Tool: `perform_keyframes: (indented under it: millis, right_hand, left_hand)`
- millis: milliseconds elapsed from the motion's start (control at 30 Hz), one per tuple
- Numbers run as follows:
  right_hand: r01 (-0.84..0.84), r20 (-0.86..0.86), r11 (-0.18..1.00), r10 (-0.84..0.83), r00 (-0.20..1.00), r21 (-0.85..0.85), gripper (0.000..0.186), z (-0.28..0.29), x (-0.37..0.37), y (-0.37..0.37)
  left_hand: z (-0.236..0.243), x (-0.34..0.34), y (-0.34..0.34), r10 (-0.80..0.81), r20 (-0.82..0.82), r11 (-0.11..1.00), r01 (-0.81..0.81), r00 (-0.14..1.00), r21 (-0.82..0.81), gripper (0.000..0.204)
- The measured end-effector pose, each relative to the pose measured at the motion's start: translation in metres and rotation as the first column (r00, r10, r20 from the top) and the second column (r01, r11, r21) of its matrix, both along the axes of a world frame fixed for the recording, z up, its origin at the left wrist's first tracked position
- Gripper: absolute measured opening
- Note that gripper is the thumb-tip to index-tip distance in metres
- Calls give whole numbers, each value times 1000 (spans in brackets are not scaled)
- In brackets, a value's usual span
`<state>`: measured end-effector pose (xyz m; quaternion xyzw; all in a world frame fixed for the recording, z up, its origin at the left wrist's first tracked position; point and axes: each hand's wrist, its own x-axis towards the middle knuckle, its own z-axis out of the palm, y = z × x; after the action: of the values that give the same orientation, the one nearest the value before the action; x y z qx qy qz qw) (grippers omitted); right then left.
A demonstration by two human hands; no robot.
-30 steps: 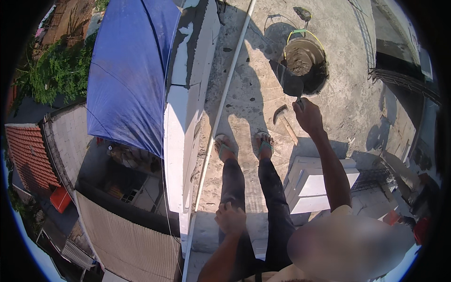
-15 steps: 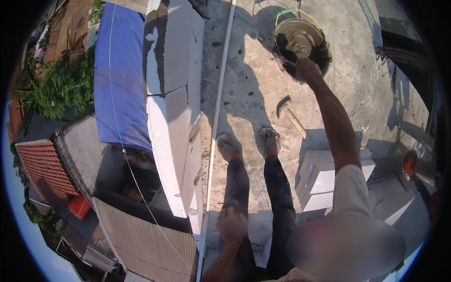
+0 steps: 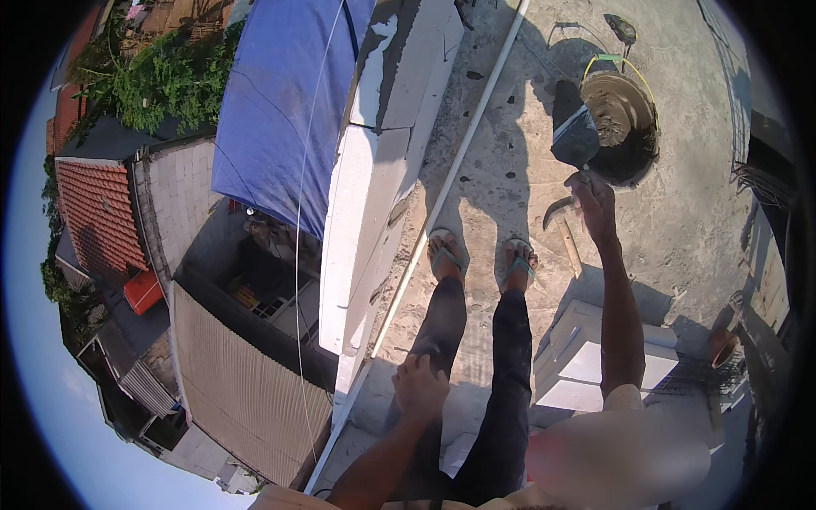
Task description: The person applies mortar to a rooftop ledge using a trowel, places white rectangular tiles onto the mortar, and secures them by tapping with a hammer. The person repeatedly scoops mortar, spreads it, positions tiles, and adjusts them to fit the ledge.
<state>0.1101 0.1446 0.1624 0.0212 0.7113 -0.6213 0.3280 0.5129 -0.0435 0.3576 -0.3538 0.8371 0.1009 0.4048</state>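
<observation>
My right hand point(image 3: 595, 202) is closed round the handle of a dark trowel point(image 3: 580, 140). Its blade is out over the left rim of a mortar bucket point(image 3: 653, 161), whose wire handle has a green grip. Wet grey mortar point(image 3: 608, 115) lies inside the bucket. How much the blade carries is hard to make out. My left hand point(image 3: 421, 387) rests on my left leg near the knee, fingers spread and holding nothing. On the concrete below the bucket lies a hammer point(image 3: 570, 248) with a wooden handle.
A wall of white blocks point(image 3: 353, 195) and a pale pipe point(image 3: 476, 140) run along my left, with a drop to roofs beyond. White blocks point(image 3: 578, 361) are stacked at my right. A dark and yellow object point(image 3: 620, 30) lies behind the bucket.
My right hand has drawn back from the bucket, bringing the trowel out over its left rim. The view has turned, shifting the scene to the right. My left hand stays on my leg.
</observation>
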Motion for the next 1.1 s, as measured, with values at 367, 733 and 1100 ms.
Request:
perform_keyframes:
  millis: [367, 733, 1100]
  right_hand:
    - [-40, -684, 993, 108, 722, 114, 30, 13, 36, -224]
    - [-155, -760, 939, 339, 554, 306, 32, 31, 111, -186]
    - [-500, -670, 706, 682, 292, 501, 23, 30, 206, -164]
  left_hand:
    - [-4, 13, 4, 14, -16, 1000, -15, 1000, -14, 51]
    - [-1, 25, 2, 81, -33, 997, -82, 996, -13, 52]
    - [-4, 28, -1, 101, -24, 995, -101, 995, -2, 53]
